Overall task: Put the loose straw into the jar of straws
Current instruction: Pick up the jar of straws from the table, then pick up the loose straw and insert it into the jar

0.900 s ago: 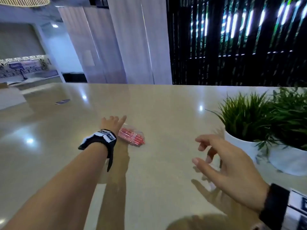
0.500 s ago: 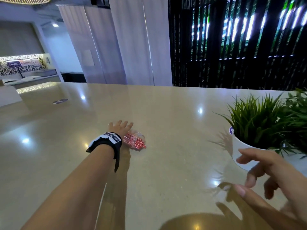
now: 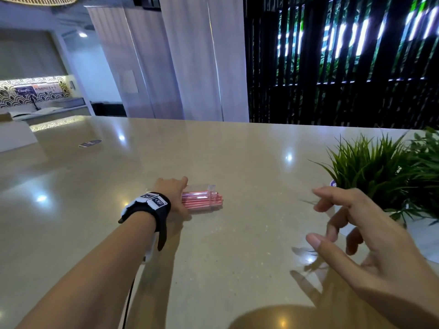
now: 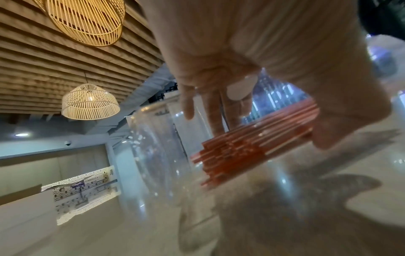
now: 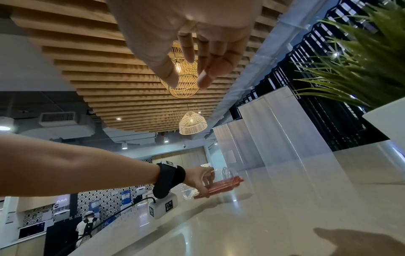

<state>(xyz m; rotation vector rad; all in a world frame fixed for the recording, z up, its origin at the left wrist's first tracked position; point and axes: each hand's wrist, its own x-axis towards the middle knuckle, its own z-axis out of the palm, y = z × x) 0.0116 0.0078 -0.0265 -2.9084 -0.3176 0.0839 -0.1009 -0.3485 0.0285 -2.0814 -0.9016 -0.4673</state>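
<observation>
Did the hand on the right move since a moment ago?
Yes. The right hand was low and just below the white plant pot half a second ago; now it is back up and further left of the pot, empty, over the table.

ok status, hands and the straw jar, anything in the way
Left hand grips jar of straws, lying on its side on counter. Right hand empty, open. Loose straw not visible. Potted plant at right.
</observation>
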